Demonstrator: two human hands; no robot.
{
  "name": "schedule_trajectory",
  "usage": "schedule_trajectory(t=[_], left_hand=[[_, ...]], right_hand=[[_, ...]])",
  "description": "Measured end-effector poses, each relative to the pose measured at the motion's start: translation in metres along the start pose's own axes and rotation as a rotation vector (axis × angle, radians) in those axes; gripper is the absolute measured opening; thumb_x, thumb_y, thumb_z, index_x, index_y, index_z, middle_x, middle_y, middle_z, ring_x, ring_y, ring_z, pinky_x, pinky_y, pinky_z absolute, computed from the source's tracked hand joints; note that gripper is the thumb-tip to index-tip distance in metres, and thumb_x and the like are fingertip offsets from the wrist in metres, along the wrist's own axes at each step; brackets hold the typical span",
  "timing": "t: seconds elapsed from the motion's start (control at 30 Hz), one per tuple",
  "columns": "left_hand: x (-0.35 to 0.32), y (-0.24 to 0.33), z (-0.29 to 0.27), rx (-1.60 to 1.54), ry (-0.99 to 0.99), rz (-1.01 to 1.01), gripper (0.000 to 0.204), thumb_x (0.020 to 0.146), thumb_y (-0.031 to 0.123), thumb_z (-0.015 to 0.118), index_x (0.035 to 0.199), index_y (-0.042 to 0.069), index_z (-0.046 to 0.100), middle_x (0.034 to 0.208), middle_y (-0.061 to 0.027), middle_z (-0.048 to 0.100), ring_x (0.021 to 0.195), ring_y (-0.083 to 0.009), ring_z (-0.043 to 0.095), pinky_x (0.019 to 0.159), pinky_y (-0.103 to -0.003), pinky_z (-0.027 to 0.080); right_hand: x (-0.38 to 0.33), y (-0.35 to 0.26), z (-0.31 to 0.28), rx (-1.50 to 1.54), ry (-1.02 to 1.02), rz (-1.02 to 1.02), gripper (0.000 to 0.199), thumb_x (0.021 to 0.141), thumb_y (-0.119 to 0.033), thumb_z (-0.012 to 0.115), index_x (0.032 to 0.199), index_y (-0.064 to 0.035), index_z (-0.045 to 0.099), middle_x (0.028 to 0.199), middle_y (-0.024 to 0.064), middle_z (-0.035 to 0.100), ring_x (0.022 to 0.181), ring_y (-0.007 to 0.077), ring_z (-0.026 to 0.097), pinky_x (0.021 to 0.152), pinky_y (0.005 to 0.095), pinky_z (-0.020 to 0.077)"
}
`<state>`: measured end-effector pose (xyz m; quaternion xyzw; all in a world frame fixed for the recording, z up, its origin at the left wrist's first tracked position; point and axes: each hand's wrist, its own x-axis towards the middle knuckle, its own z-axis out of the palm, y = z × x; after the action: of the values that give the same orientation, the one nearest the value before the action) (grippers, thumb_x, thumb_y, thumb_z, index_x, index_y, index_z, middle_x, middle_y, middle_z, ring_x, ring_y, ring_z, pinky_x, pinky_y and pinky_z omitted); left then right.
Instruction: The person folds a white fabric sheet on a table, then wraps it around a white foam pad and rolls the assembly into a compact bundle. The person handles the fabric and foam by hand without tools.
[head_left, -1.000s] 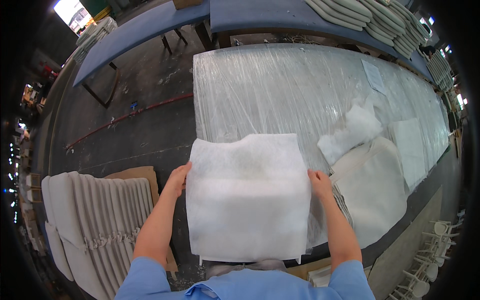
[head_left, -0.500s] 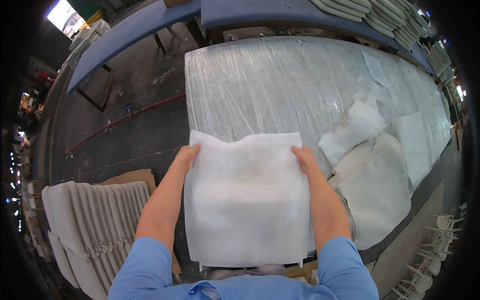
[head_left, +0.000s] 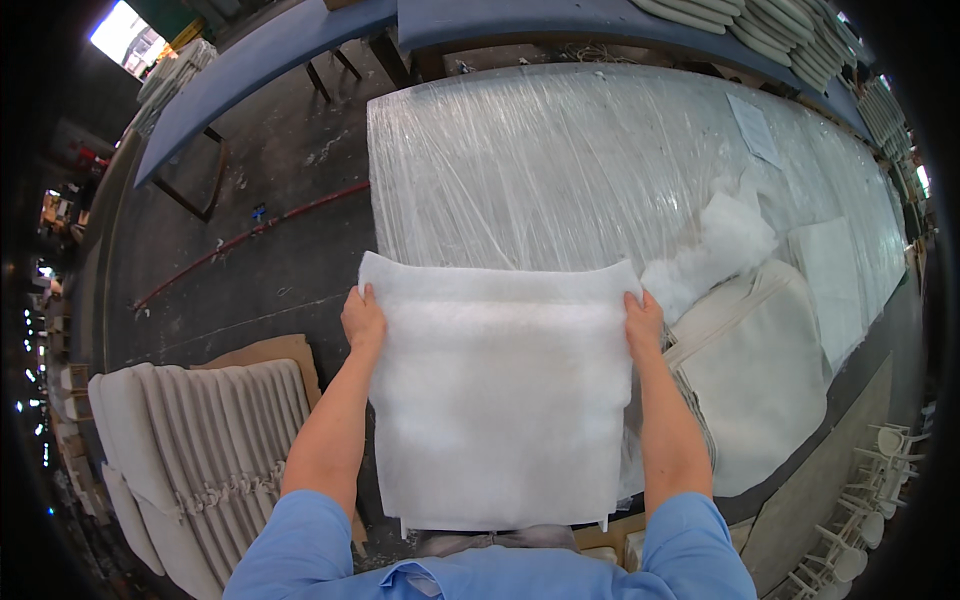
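Observation:
A sheet of white batting (head_left: pixel 500 400) lies spread in front of my body, its far edge held up by both hands. My left hand (head_left: pixel 363 318) is closed on its left side near the far corner. At the opposite side, my right hand (head_left: pixel 643 322) grips the sheet near the far right corner. The far edge now runs fairly straight between them, with a soft fold just below it. Whatever lies under the batting is mostly hidden; only small white tips show at its near corners.
A plastic-wrapped surface (head_left: pixel 520 160) stretches ahead. On its right lie crumpled white batting (head_left: pixel 730 240) and a stack of cream fabric pieces (head_left: pixel 760 390). Cream cushions (head_left: pixel 200 430) stand in a row at my left. Blue-topped tables (head_left: pixel 270 80) line the back.
Both hands have moved apart, pulling the batting's far edge wider and straighter; the dip in that edge is gone. My hands still grip its sides.

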<state>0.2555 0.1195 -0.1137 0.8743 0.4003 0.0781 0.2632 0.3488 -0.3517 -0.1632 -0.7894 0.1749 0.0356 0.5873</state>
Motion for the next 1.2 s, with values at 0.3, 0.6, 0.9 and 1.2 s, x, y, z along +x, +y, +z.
schedule_trajectory(t=[0.3,0.6,0.9,1.2], left_hand=[[-0.003,-0.006,-0.013,-0.022,0.103,0.081,0.037,0.108,0.037,0.052,0.113,0.002,0.063,0.105,-0.0287,0.071,0.099,-0.0526,0.066,0.083,-0.058,0.051],[-0.008,-0.01,-0.029,-0.042,0.173,0.079,0.035,0.109,0.034,0.052,0.112,0.001,0.063,0.101,-0.0284,0.071,0.097,-0.0524,0.066,0.082,-0.057,0.051],[-0.003,0.017,-0.048,-0.945,-0.485,-0.093,0.048,0.106,0.04,0.062,0.134,0.002,0.063,0.12,-0.0114,0.074,0.109,-0.028,0.07,0.096,-0.042,0.053],[-0.052,-0.04,-0.079,-0.425,-1.021,-0.218,0.052,0.097,0.026,0.076,0.14,0.001,0.061,0.13,-0.0077,0.07,0.116,-0.022,0.068,0.101,-0.042,0.055]], right_hand=[[-0.011,-0.013,-0.02,-0.015,0.029,0.004,0.028,0.102,-0.017,0.066,0.117,0.0061,0.068,0.106,0.0081,0.074,0.092,0.0146,0.063,0.084,0.0303,0.0502],[-0.021,-0.021,-0.024,-0.009,0.097,-0.045,0.025,0.1,-0.019,0.067,0.108,0.0052,0.068,0.099,0.0073,0.073,0.09,0.0139,0.06,0.082,0.0303,0.0484],[-0.038,-0.059,-0.02,0.454,-0.227,0.111,0.036,0.1,-0.026,0.071,0.124,0.0002,0.066,0.114,0.0052,0.071,0.1,0.0135,0.063,0.086,0.0319,0.0502],[-0.091,-0.058,-0.059,-0.101,-0.534,0.249,0.026,0.094,-0.027,0.078,0.108,-0.0058,0.073,0.093,-0.0024,0.072,0.079,0.0111,0.06,0.073,0.0268,0.0444]])
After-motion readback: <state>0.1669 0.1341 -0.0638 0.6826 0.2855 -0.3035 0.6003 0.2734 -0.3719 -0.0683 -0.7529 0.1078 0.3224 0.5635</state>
